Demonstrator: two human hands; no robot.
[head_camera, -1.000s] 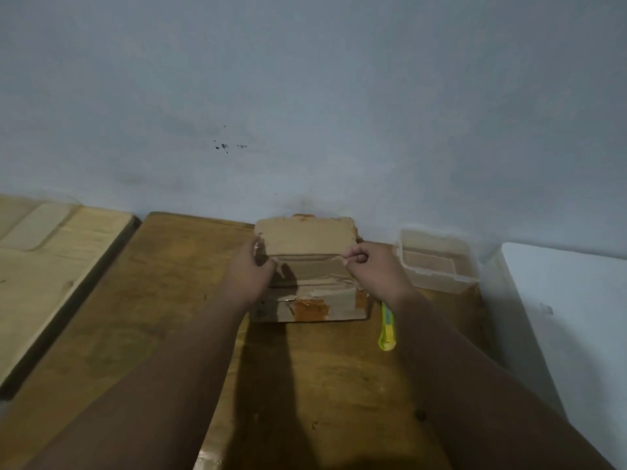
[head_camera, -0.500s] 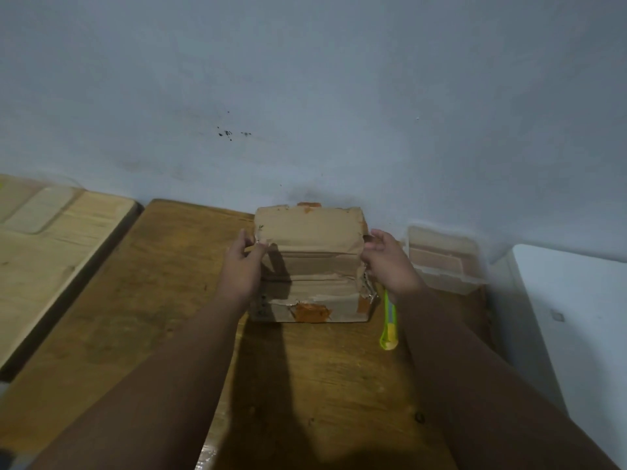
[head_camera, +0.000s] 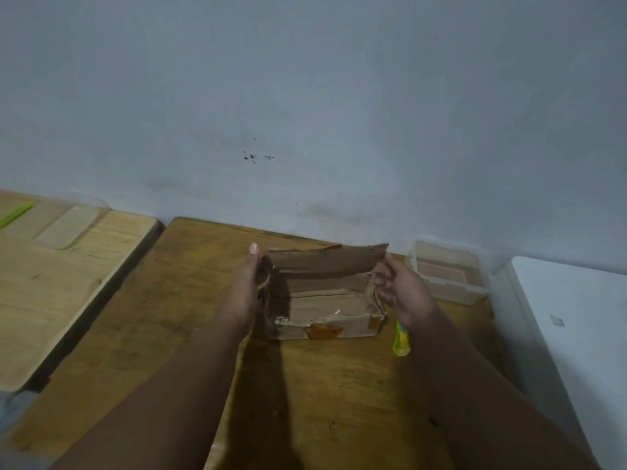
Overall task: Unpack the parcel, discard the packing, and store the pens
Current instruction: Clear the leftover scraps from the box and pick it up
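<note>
A worn brown cardboard parcel (head_camera: 325, 300) with orange tape scraps stands on the wooden table (head_camera: 190, 300) near the wall. Its far flap is folded up and stands open. My left hand (head_camera: 249, 290) presses against the parcel's left side, thumb raised at the flap's corner. My right hand (head_camera: 402, 293) pinches the torn right end of the parcel. The inside looks like brown paper or card; no pens show. A clear plastic storage box (head_camera: 448, 276) sits to the right of the parcel against the wall.
A yellow-green utility knife (head_camera: 401, 340) lies on the table just right of the parcel, partly under my right wrist. A lighter wooden board (head_camera: 51, 283) lies to the left. A white surface (head_camera: 576, 327) borders the table on the right.
The far flap has swung up and back, so the parcel's top is open. Both hands have shifted from the flap's edge to the parcel's two ends.
</note>
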